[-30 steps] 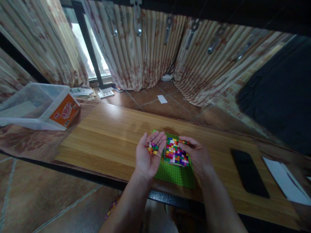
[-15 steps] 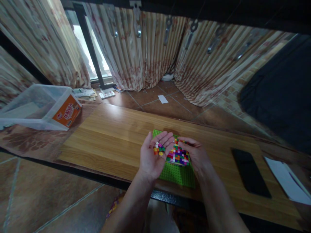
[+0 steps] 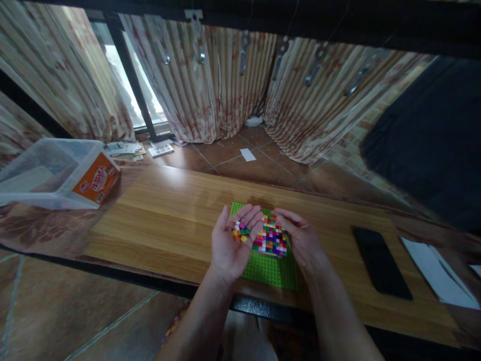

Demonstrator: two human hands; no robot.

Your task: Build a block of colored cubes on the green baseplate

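Several loose small toy bricks (image 3: 241,231) in white, purple, green, orange and yellow rest in my left hand (image 3: 229,253), which is turned palm up and slightly cupped. Just right of it is a flat block of multicoloured bricks (image 3: 273,239), fitted together in rows on a green studded baseplate (image 3: 272,273). The left fingertips overlap the block's left side in view. My right hand (image 3: 302,235) is at the block's upper right edge, thumb and fingers pinched together. Whatever is between those fingertips is too small or hidden to make out.
The wooden tabletop (image 3: 165,215) runs beneath the baseplate. On the right lie a black phone (image 3: 381,263) and white paper (image 3: 438,273). A clear plastic bin (image 3: 56,193) with an orange label stands far left. Curtains (image 3: 225,90) hang behind the table.
The whole view has shifted slightly, so the table and hands appear a little further left. My right fingers stay pinched by the block's upper edge; the left palm still carries the loose bricks.
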